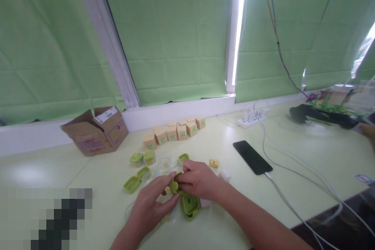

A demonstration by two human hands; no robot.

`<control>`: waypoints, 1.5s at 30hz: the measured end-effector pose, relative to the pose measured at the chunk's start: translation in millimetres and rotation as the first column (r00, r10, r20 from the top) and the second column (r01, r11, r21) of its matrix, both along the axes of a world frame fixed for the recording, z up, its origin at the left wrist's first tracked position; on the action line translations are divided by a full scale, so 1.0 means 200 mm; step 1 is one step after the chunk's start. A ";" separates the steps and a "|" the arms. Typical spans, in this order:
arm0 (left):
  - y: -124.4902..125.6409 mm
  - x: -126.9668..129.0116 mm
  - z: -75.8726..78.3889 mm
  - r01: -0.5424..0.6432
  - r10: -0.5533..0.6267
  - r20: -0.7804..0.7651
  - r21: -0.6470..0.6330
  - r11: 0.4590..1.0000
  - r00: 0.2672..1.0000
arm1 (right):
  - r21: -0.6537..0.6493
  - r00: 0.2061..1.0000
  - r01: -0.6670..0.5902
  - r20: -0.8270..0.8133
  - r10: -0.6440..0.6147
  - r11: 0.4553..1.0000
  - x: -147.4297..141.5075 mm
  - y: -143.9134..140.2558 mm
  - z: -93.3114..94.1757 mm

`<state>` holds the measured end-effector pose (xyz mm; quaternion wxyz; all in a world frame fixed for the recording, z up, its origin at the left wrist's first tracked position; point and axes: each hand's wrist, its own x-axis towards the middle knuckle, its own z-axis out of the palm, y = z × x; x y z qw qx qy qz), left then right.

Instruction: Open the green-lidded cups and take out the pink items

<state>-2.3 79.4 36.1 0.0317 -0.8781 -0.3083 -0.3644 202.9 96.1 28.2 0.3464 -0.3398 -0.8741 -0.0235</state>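
Note:
My left hand [152, 200] pinches a small green plastic part [174, 187] between thumb and fingers. My right hand [200, 179] meets it from the other side, fingertips curled against the same part and partly hidden. Just below lies an open green plastic case [190, 206], with a pale pink item [205, 203] beside it. Another open green case [131, 184] rests left of my hands. Two small clear containers with green lids, one a lidded cup [136, 159], stand behind it. A clear plastic tray [164, 161] and a green lid [183, 158] sit beyond my fingers.
Several small tan boxes [172, 133] line the back, right of an open cardboard box [98, 133]. A yellowish bundle [213, 163] and white roll-like piece [225, 175] lie near my right wrist. Rightward are a cabled phone [252, 157], power strip [252, 120] and another person's hand [368, 129].

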 end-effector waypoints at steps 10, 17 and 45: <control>0.01 0.00 -0.03 0.027 -0.027 0.037 0.000 1.000 0.999 | 0.056 0.997 -0.033 0.071 0.029 0.998 -0.01 0.00 0.00; 0.02 0.00 -0.01 0.013 -0.014 0.046 0.019 1.000 0.999 | 0.084 0.994 -0.040 0.105 0.031 0.996 0.00 -0.01 0.02; 0.00 0.01 0.00 -0.031 0.030 0.033 0.024 0.999 0.999 | 0.077 0.992 -0.081 0.101 0.073 0.994 0.00 -0.01 0.03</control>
